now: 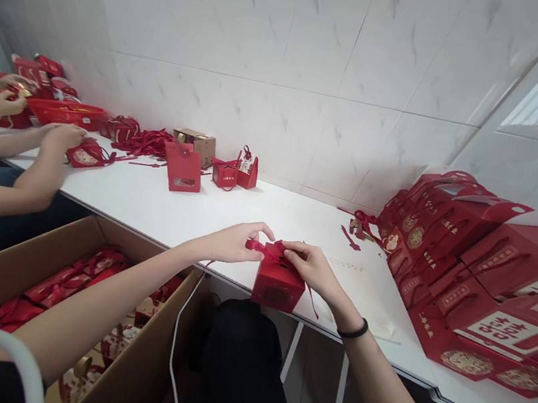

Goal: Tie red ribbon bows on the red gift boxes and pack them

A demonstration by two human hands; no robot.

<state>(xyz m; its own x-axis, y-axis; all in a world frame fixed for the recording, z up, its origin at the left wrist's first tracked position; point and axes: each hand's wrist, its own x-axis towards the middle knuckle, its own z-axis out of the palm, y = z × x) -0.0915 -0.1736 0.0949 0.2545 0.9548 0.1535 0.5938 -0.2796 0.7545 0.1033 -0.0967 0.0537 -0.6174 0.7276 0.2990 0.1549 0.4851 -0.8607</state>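
One red box [279, 287] sits directly under the fingers at the near edge of the white table [292, 212], with a red ribbon [274, 249] gathered over its top. The right hand [312, 266] has thumb and forefinger drawn together on the ribbon at the top of the box. The left hand [230, 241] is loosely curled at the box's left side, its forefinger arched and a little apart from the thumb, with part of the ribbon between them; whether it is gripped there, I cannot tell. A ribbon tail hangs down the box's side below the right fingers, and a black band [354, 329] circles the right wrist.

Beyond the left fingers stand a red windowed box [184, 169] and two smaller boxes [237, 172], with a ribbon heap [149, 143] farther left. Ribbon scraps [364, 224] lie beyond and to the right of the right fingers; farther right rises a stack of red gift boxes [470, 279]. Below and left of the left fingers, an open carton [139, 357] contains red packages [59, 285]. Far left of the fingers, a co-worker's hand [64, 136] is at a small red package [88, 154], near a red basin [67, 112].
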